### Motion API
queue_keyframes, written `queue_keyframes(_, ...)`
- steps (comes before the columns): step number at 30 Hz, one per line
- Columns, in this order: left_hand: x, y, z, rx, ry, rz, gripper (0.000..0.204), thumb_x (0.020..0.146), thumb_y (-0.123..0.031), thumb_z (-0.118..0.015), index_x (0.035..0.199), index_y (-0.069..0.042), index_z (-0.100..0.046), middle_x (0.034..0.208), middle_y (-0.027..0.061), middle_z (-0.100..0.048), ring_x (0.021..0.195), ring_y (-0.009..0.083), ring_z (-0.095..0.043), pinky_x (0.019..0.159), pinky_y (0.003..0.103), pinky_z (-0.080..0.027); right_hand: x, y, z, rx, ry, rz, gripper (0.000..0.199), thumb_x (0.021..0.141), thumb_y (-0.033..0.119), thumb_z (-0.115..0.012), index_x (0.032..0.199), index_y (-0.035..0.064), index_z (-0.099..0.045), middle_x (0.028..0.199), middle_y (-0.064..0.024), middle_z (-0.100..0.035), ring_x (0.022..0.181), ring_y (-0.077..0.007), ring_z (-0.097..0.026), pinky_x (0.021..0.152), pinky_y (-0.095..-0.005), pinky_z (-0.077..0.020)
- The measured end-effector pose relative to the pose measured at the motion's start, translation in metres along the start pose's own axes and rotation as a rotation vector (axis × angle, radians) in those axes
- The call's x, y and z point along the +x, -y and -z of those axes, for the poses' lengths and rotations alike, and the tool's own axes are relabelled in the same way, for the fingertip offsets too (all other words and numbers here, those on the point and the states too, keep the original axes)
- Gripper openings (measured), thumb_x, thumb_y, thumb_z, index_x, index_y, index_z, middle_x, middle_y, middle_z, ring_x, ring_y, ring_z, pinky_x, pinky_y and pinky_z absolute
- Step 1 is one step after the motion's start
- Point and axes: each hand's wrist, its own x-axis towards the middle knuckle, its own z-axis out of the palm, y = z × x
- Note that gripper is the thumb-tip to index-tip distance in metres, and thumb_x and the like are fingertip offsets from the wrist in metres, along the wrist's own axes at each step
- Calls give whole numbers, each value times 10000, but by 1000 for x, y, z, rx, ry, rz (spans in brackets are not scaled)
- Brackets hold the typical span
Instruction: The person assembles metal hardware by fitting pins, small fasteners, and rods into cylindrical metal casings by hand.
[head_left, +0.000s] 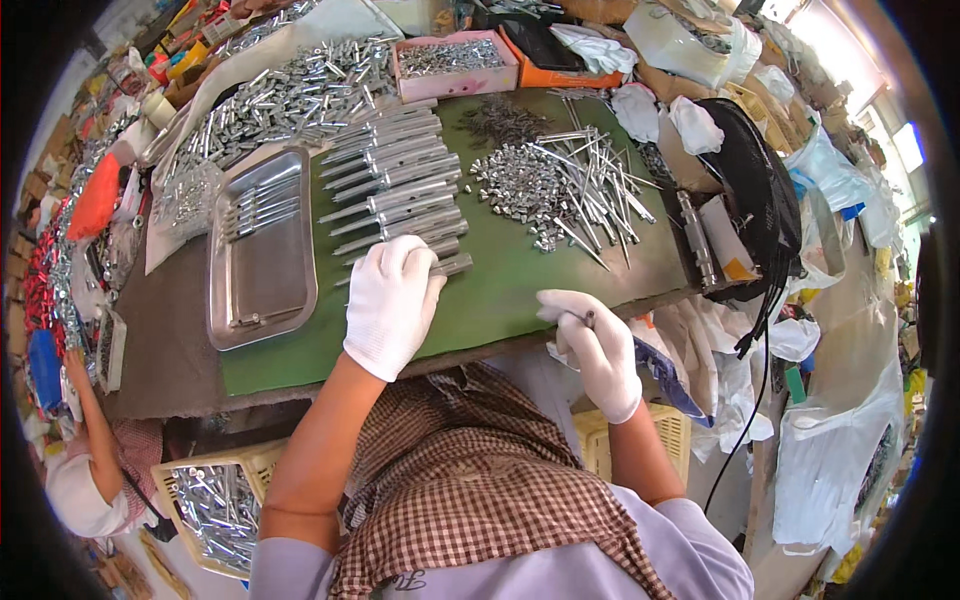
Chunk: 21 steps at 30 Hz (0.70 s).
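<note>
My left hand (pixel 388 308), in a white knit glove, is closed over the near end of a row of silver metal tubes (pixel 410 190) with thin pins sticking out to the left. Its fingers grip the nearest tube (pixel 456 264), partly hidden beneath them. At the table's front edge my right hand (pixel 598 352), gloved too, pinches a thin metal rod (pixel 590 318); only its round end shows. Beyond it lie a pile of long pointed pins (pixel 598 190), a heap of small metal nuts or collars (pixel 515 185) and a dark heap of fine pieces (pixel 503 120).
A steel tray (pixel 262 290) with several pins stands left of the tubes. Behind are loose metal sleeves (pixel 300 95) and a pink box of small parts (pixel 455 68). A black fan-like object (pixel 750 190) with hanging cables stands right. Another person's arm (pixel 92 420) appears far left.
</note>
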Motion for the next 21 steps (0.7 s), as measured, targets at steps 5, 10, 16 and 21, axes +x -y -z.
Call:
queue_keyframes(5, -1, -3, 15, -178, 175, -33, 287, 845, -133, -695, 1096, -70, -571, 995, 117, -602, 904, 347, -618, 818, 442, -505, 13, 10, -20, 224, 102, -270, 367, 1039, 169, -466, 1343, -18, -550, 1065, -100, -697, 631, -50, -523, 598, -212, -458)
queue_keyframes(10, 18, -39, 37, 59, 378, -200, 390, 841, -271, -718, 1169, -91, -608, 873, 56, -607, 829, 252, -636, 716, 376, -526, 24, 14, -23, 464, 68, -366, 394, 1060, 238, -436, 1318, -41, -540, 985, -100, -698, 525, -38, -462, 473, -196, -374)
queue_keyframes(16, -2, -21, 34, -86, 254, -208, 391, 821, -281, -736, 1169, -124, -646, 839, 36, -610, 784, 227, -635, 694, 356, -524, 26, 19, -26, 447, 55, -392, 322, 1035, 199, -448, 1157, -41, -626, 826, -68, -688, 458, -21, -385, 409, -190, -288)
queue_keyframes(21, -5, -18, 31, -149, 263, -162, 461, 820, -221, -734, 1266, -152, -636, 799, 33, -607, 757, 221, -641, 667, 350, -526, 29, 7, -31, 23, 50, -285, 281, 961, 235, -624, 886, -35, -642, 711, -75, -656, 667, -111, -596, 663, -283, -494)
